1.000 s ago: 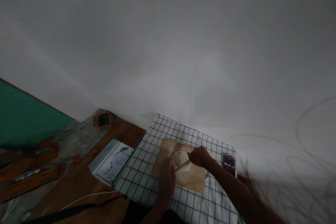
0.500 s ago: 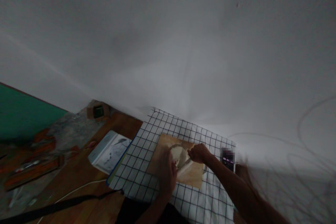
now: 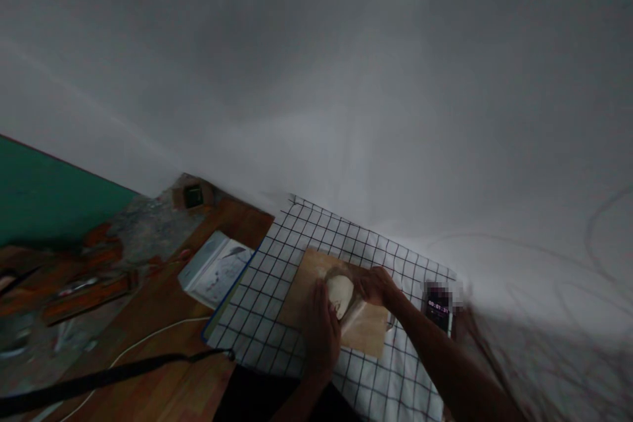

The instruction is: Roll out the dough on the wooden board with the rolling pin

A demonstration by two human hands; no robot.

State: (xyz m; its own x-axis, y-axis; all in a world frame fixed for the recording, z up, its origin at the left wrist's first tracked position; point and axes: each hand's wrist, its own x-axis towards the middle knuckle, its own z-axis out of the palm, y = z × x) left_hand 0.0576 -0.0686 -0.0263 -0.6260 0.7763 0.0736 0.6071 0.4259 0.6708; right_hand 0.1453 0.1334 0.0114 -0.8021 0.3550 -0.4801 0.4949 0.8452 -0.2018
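A pale, rounded lump that looks like dough (image 3: 340,291) lies on a wooden board (image 3: 302,271), with a greyish smear or rim around it. Along its lower left edge rests my left hand (image 3: 321,330), fingers stretched out and thumb apart, touching it. My right hand (image 3: 376,286) is closed like a fist at the lump's right side, over the board. What its fingers hold, if anything, is hidden. A light streak shows on the board below that hand, too blurred to name.
Under the board spreads a white checked cloth (image 3: 277,257). A phone (image 3: 438,306) showing a timer lies at its right edge. On the wooden surface at left are a plastic packet (image 3: 215,271), a white cable (image 3: 163,328) and a black strap (image 3: 123,372). A white wall (image 3: 346,92) rises behind.
My right hand has shifted slightly right and turned a little. My left fingers now lie closer along the lump, which looks narrower. The whole view has tilted slightly.
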